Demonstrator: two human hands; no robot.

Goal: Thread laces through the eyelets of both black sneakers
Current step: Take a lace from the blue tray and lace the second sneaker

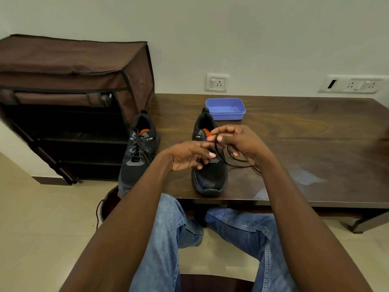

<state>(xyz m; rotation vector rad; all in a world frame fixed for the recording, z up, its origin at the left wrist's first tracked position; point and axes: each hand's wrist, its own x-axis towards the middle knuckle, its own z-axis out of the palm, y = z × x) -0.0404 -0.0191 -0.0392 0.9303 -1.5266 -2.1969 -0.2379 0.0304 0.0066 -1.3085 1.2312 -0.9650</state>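
Fingers [212, 142] of both hands pinching the lace [235, 164] above the right sneaker [210, 178], at 3 o'clock from the laced sneaker [137, 152]. Risk: slack snagging, slipping loose, skipping an eyelet.

Home room, brown fabric-covered shoe rack [73, 85] against plain white wall [231, 28], dark wood-grain counter [305, 144], white wall sockets [217, 82], beige tiled floor [42, 228]

Black sneakers [209, 165], orange tongues; blue tub [226, 109].
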